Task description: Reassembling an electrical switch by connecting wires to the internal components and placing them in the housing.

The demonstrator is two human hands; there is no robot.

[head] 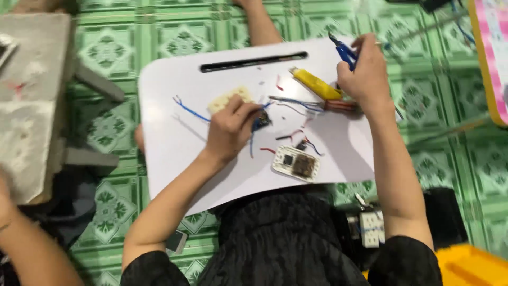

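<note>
My left hand [230, 128] rests on a white lap table [174, 137] and pinches a small dark component with blue wires [261, 121]. Beside its knuckles lies a cream perforated board [228, 97] with a blue wire [190, 110] trailing left. My right hand [365, 74] is closed on blue-handled pliers [345, 51] near the table's far right edge. Below that hand lie a yellow tool [316, 85] and a bundle of red and blue wires [317, 105]. A white circuit board [296, 164] with dark parts lies near the front edge.
The floor has green patterned tiles [116, 53]. A grey concrete block [32, 100] stands at the left. Another person's arm [32, 249] shows at bottom left. A white power strip [371, 228] lies by my right elbow, a yellow box [471, 265] at bottom right.
</note>
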